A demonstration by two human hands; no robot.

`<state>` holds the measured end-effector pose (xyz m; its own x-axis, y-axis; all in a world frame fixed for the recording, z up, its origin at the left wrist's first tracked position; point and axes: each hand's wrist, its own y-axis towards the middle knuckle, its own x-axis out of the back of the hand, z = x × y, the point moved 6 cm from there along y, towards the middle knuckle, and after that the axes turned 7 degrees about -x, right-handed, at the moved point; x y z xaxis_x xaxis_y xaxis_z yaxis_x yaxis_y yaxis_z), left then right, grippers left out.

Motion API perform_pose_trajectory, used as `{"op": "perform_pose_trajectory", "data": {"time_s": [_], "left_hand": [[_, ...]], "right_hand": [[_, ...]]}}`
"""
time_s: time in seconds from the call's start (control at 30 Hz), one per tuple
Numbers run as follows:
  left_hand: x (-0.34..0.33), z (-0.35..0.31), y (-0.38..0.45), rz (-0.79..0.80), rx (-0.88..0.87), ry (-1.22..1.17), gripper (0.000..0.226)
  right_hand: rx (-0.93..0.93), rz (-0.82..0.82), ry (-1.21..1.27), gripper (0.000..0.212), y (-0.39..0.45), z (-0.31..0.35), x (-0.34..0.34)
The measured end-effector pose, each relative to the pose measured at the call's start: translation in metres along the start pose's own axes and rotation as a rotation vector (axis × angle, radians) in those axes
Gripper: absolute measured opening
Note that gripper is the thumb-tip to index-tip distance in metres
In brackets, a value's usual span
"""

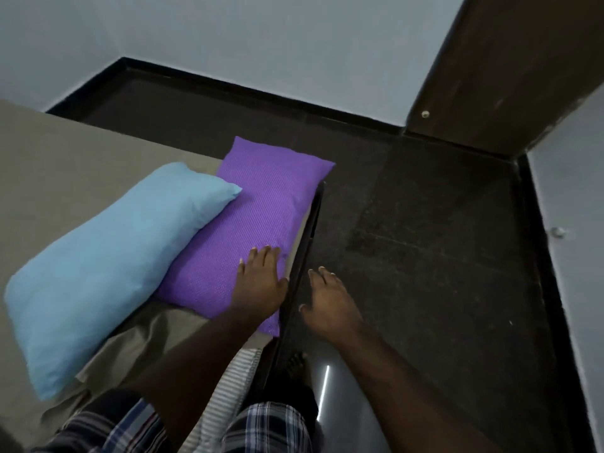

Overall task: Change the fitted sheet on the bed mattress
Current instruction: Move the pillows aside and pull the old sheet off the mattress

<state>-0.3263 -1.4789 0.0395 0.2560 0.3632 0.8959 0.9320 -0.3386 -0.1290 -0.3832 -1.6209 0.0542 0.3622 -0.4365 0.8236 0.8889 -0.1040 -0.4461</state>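
Observation:
A beige fitted sheet (65, 158) covers the mattress on the left. At the near corner the sheet is bunched up, and striped mattress ticking (235, 377) shows there. A purple pillow (261, 210) lies along the bed's right edge, with a light blue pillow (108, 253) leaning on its left side. My left hand (261, 279) rests flat on the purple pillow's near end, fingers straight. My right hand (330, 302) hovers over the floor just right of the dark bed frame (307, 233), fingers spread and holding nothing.
Dark stone floor (425, 240) stretches right of the bed to pale walls with black skirting. A brown wooden door (510, 67) stands at the back right. My bare foot (295, 367) is on the floor beside the frame.

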Motion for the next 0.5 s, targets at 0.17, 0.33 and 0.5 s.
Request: {"op": "perform_pose_trajectory", "data": {"time_s": [0.17,0.33,0.5], "left_hand": [[0.029,0.014,0.088,0.019,0.083,0.002,0.068],[0.062,0.054,0.162,-0.001,0.209,0.058,0.065],[0.070,0.108,0.241,0.025,0.289,0.087,0.061]], "right_hand": [[-0.015,0.077,0.138,0.074,0.099,0.026,0.045],[-0.154,0.183,0.503,0.083,0.205,0.049,0.057],[-0.445,0.263,0.899,0.087,0.308,0.053,0.047]]}}
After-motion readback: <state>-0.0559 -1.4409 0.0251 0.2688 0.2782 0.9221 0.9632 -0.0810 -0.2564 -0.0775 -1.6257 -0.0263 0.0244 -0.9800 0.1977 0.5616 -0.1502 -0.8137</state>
